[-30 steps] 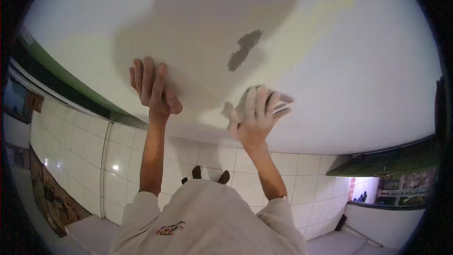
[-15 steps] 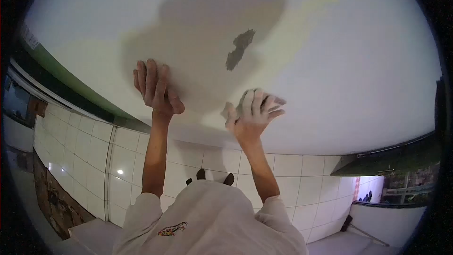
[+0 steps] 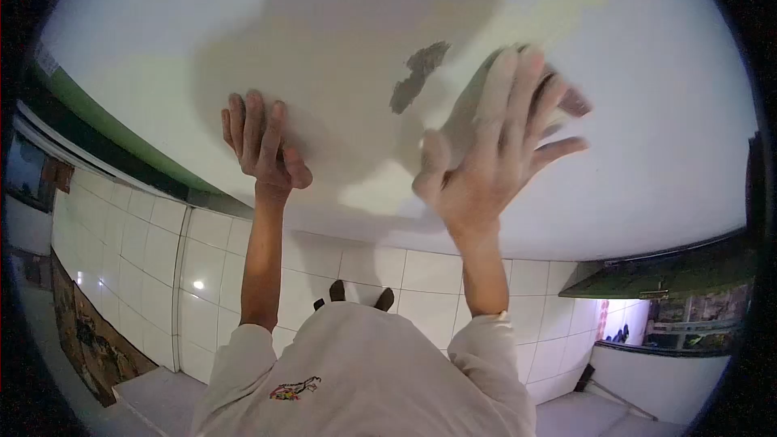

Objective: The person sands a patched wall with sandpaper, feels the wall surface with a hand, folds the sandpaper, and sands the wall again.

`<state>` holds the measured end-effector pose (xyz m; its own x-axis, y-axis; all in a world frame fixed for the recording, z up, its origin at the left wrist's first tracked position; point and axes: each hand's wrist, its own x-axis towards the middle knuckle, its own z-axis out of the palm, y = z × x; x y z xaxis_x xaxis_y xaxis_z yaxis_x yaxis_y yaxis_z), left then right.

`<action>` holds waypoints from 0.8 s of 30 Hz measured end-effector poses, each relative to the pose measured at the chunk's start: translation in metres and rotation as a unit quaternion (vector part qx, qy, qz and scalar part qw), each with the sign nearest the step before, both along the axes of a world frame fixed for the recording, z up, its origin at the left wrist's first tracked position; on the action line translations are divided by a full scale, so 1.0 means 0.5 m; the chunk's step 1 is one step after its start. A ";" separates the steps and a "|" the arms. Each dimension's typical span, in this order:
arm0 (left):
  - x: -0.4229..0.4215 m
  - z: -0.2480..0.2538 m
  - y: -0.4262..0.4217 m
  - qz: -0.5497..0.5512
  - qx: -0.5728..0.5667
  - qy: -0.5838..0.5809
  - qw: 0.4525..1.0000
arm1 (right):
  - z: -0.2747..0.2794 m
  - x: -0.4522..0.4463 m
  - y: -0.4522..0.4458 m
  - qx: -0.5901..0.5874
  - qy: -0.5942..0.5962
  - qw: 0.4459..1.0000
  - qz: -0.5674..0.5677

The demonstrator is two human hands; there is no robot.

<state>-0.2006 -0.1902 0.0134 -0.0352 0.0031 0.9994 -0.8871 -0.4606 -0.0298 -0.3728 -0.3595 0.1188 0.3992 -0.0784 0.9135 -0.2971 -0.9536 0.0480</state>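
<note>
Wall (image 3: 647,154) surrounds a dark patch (image 3: 419,77). Left of the patch, my left hand (image 3: 265,142) has fingers loosely extended; right of it, my right hand (image 3: 494,133) spreads wide, anything held beneath indeterminable. Risk, in my judgement: rubbing the patch's ragged edge could flake more surface.

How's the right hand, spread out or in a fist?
Spread: the right hand's thumb stands apart from its outstretched fingers.
</note>
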 end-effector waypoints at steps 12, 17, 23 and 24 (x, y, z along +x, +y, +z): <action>-0.007 -0.003 0.000 -0.003 0.011 -0.002 1.000 | -0.523 -0.085 0.014 0.154 0.227 0.962 0.006; -0.004 0.000 0.000 0.010 0.002 0.005 1.000 | -0.526 -0.077 0.008 0.181 0.217 0.957 0.058; 0.005 -0.001 0.005 0.005 -0.005 -0.006 1.000 | -0.334 -0.006 0.006 0.080 0.079 0.994 -0.005; 0.008 -0.003 0.005 0.010 -0.005 -0.003 1.000 | -0.279 0.004 0.008 0.062 0.059 0.996 -0.013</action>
